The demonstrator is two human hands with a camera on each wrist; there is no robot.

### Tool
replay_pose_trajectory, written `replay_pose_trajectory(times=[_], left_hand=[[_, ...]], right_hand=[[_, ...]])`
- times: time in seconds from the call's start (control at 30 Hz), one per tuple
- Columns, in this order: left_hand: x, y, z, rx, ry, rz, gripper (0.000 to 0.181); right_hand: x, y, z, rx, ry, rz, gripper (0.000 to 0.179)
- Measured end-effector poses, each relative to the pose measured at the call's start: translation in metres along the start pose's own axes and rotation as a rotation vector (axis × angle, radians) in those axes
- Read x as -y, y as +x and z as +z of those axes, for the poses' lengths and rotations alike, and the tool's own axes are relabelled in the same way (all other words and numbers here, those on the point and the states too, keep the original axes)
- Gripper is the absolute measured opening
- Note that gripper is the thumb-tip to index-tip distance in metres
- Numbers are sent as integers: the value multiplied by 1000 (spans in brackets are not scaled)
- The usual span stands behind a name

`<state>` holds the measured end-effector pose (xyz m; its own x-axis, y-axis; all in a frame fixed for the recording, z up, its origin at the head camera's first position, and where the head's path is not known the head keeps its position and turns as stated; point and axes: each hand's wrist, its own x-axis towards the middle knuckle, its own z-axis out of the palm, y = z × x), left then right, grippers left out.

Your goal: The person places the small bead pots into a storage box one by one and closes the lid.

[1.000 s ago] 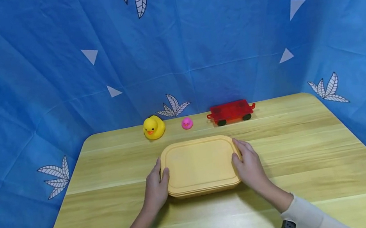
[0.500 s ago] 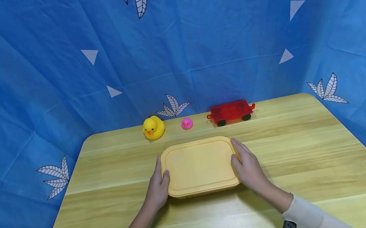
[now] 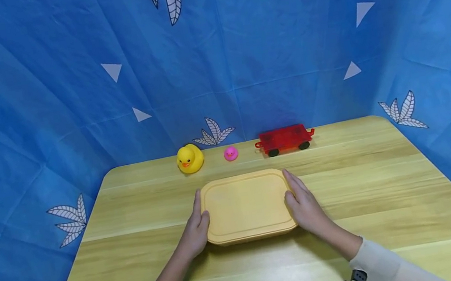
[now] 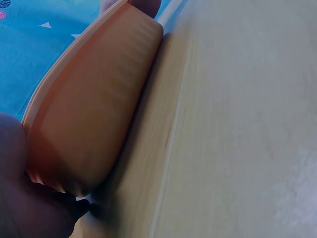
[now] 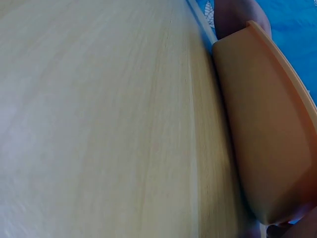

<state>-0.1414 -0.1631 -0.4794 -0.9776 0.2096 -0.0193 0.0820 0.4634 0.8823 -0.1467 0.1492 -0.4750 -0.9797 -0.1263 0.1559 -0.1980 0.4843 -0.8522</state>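
A pale yellow plastic box with a lid [image 3: 246, 205] sits low over the middle of the table, its long sides facing me and the back. My left hand [image 3: 195, 230] grips its left end, thumb at the lid's rim and fingers along the side wall. At the opposite end my right hand [image 3: 305, 206] holds it the same way. The left wrist view shows the box's front wall [image 4: 94, 94], with fingertips near its lower corner. From the right wrist, that wall [image 5: 267, 119] appears close over the wood. The box's inside is hidden by the lid.
Along the table's [image 3: 139, 265] back edge stand a yellow rubber duck [image 3: 190, 159], a small pink duck [image 3: 231, 153] and a red toy wagon [image 3: 285, 139] with black wheels. A blue patterned cloth [image 3: 279, 30] hangs behind and at both sides.
Both hands keep their hold on the box. Its front face shows a little differently and the right hand has shifted slightly inward. The ducks and wagon stay put.
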Motion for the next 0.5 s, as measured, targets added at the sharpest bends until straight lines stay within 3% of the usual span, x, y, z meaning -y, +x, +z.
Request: replay_pose_trajectory(times=[0.5], left_hand=[[-1,1,-2,17,4,-10,64]], right_hand=[[-1,2,0,3,-11,-9,58]])
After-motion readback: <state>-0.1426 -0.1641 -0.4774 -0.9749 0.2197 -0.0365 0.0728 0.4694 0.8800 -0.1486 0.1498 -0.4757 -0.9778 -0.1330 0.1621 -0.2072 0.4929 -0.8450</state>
